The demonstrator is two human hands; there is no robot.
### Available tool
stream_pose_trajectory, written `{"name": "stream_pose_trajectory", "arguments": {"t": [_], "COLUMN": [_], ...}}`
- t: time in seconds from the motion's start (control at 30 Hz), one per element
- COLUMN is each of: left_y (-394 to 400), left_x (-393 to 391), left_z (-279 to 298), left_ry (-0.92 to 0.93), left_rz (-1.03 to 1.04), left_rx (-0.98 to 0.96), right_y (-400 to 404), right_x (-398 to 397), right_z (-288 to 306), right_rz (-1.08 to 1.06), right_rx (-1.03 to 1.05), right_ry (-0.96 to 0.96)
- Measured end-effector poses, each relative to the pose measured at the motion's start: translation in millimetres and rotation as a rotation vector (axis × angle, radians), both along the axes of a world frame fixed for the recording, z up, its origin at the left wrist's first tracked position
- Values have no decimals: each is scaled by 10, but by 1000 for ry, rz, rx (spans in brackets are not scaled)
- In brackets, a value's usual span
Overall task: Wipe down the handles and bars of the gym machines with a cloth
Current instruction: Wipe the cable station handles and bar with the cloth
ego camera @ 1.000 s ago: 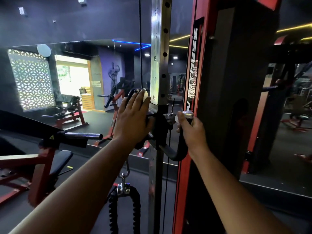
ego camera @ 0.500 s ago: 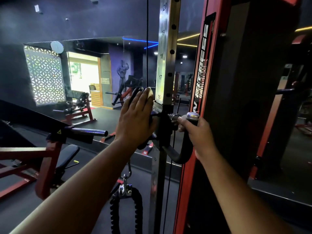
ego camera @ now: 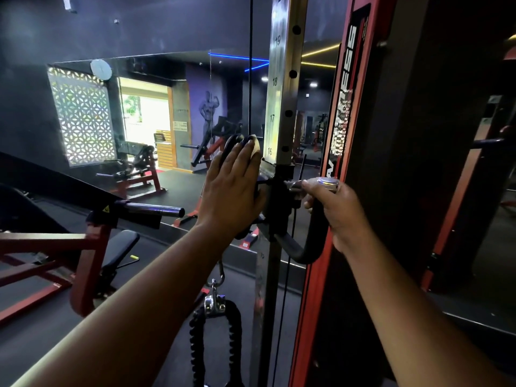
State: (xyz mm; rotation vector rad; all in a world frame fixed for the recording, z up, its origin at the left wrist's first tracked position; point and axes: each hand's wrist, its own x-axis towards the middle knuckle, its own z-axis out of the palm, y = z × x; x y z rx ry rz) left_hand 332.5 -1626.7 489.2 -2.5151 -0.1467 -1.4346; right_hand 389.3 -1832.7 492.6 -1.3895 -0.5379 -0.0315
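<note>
Left hand (ego camera: 233, 188): flat, fingers together, pressing cloth (ego camera: 254, 149) onto black pulley housing (ego camera: 232, 145) left of post.
Cloth: pale, mostly hidden under fingertips, only a corner showing.
Right hand (ego camera: 333, 210): closed around curved black handle (ego camera: 310, 247), thumb by chrome cap (ego camera: 325, 182).
Post (ego camera: 279, 107): steel, numbered holes, between both hands.
Rope (ego camera: 213, 336): black, hanging from clip below left hand.

Wall mirror (ego camera: 156, 113) reflecting lattice screen (ego camera: 82, 115); round clock (ego camera: 101, 69), possibly; black floor (ego camera: 42, 339); blue light strip (ego camera: 237, 57).
</note>
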Motion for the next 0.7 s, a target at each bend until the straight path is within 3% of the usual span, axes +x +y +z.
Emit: {"name": "stream_pose_trajectory", "arguments": {"t": [0.2,0.3,0.47,0.7], "left_y": [8,-4,-3,4], "left_x": [10,9,-10,-4], "left_z": [-5,4,-14,-7], "left_ry": [-7,-7,-33,-38], "left_rz": [13,6,-20,-20], "left_rx": [5,7,2,8], "right_y": [161,211,-7,172], "right_x": [-318,-214,-48,-213], "right_z": [-396,-261,-46,-391], "right_rz": [-140,-225,27,-142], "right_rx": [34,6,0,46], "right_ry": [-68,-61,-21,-82]}}
